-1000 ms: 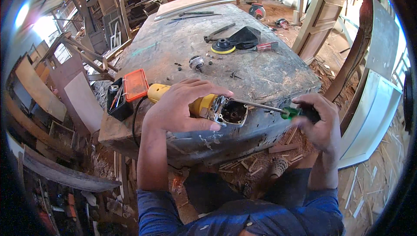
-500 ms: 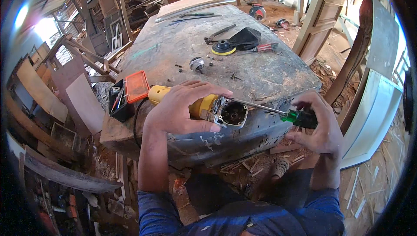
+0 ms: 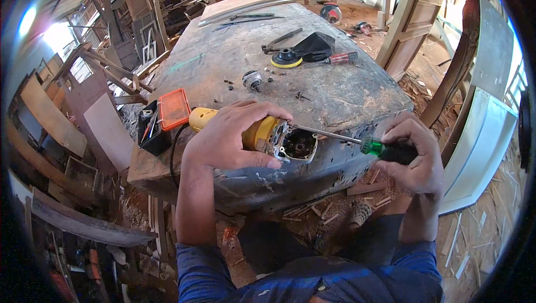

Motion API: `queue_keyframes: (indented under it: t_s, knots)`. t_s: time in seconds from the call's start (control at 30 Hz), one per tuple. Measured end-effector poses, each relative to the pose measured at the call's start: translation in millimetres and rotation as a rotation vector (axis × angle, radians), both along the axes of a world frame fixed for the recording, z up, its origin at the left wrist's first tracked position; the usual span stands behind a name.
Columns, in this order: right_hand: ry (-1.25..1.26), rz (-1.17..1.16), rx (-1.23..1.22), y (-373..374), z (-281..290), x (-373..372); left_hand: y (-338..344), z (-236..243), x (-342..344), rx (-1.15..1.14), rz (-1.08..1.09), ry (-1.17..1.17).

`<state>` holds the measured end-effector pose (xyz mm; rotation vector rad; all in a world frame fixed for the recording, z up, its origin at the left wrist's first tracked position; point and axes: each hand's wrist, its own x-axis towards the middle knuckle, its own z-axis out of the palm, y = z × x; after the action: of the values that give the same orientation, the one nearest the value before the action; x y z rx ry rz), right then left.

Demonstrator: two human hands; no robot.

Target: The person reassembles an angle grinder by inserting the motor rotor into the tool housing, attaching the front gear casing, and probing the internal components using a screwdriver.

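Note:
My left hand wraps over a yellow power tool body, which lies near the front edge of the worn bench. Its opened metal gear housing points right and shows a dark, greasy cavity. A screwdriver with a green and black handle sits in the fingers of my right hand. The shaft runs left to the housing's upper rim, near my left fingertips; what the tip meets is hidden. Behind the tool lie a silver gear part and several small dark screws or bits.
On the bench are a sanding pad with a yellow rim, a black guard-like piece, a red-handled tool and a hammer-like tool. An orange-lidded box stands left. Boards lie at the far end.
The fingers of my right hand have closed in around the screwdriver handle, which has shifted slightly right. My left hand keeps its hold on the power tool.

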<state>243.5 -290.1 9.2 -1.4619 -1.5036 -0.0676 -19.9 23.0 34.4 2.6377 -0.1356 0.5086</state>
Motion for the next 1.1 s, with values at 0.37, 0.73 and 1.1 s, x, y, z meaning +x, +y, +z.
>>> queue_keyframes:
  t_s: [0.37,0.73,1.1]
  knots:
    - [0.208,-0.112,0.119,8,6,-13,0,-2,0,-0.004,0.002,-0.005]
    - [0.213,-0.049,-0.031,-4,5,-3,2,-4,3,-0.013,-0.017,-0.015]
    - [0.246,-0.059,0.089,-1,6,-6,-2,0,0,0.007,0.009,-0.011]
